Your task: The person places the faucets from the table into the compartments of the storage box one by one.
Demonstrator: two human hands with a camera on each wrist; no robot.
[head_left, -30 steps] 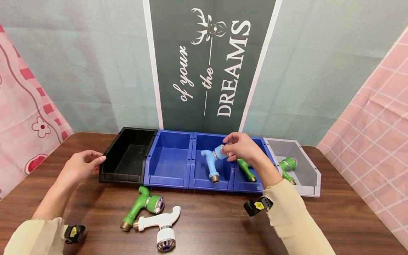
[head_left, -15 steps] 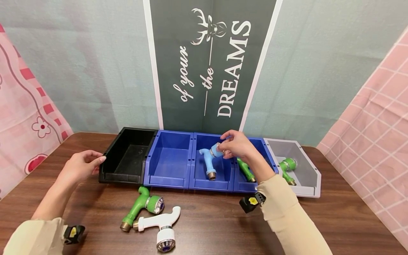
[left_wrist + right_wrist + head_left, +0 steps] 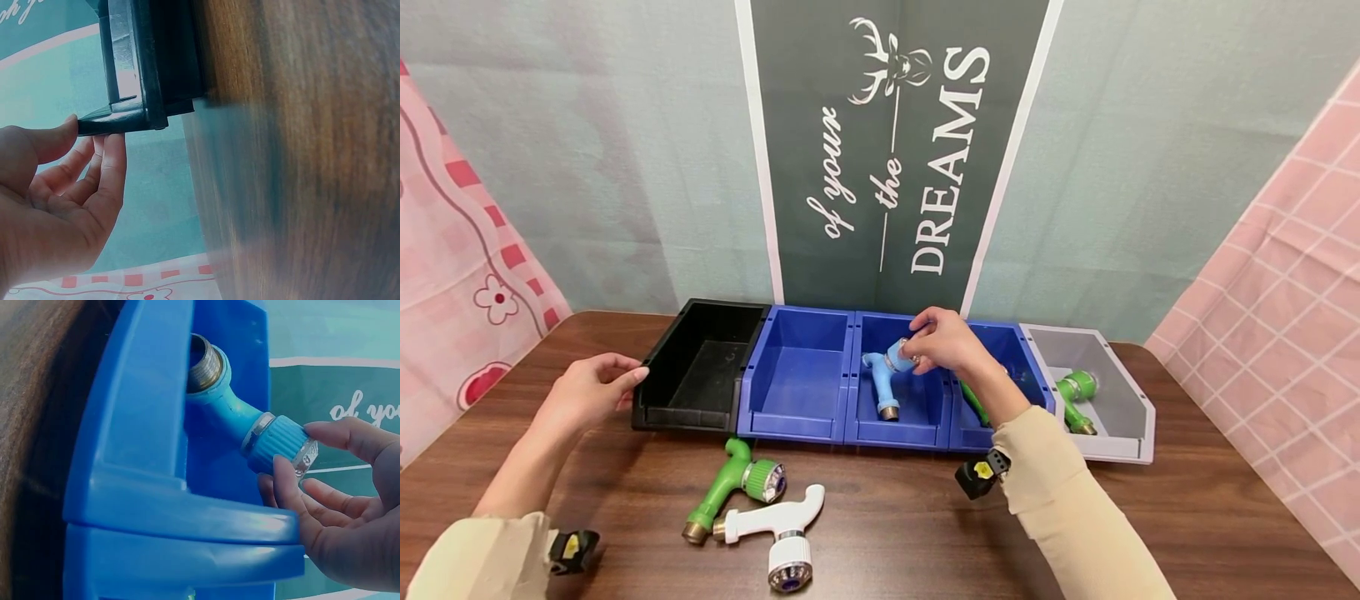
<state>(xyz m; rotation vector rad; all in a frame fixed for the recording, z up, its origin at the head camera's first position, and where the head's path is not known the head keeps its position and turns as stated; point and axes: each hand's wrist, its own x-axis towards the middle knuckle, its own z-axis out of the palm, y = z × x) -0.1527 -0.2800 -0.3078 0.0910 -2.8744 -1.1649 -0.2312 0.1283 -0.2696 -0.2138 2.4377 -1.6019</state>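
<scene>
My right hand pinches the knob end of a light blue tap between thumb and fingers. The tap is in the second blue bin from the left, its brass threaded end toward the front. In the right wrist view the ribbed knob lies at the fingertips, above the bin's side wall. My left hand pinches the left side rim of the black bin, thumb on one face and fingers on the other, as the left wrist view shows. A green tap and a white tap lie on the table in front.
Left of the light blue tap stands another blue bin. To the right, a blue bin holds a green tap, partly hidden by my right arm. The grey bin at the end holds another green tap. A curtain hangs behind.
My right hand has moved a little left with the light blue tap, deeper over its bin. My left hand stays at the black bin's rim.
</scene>
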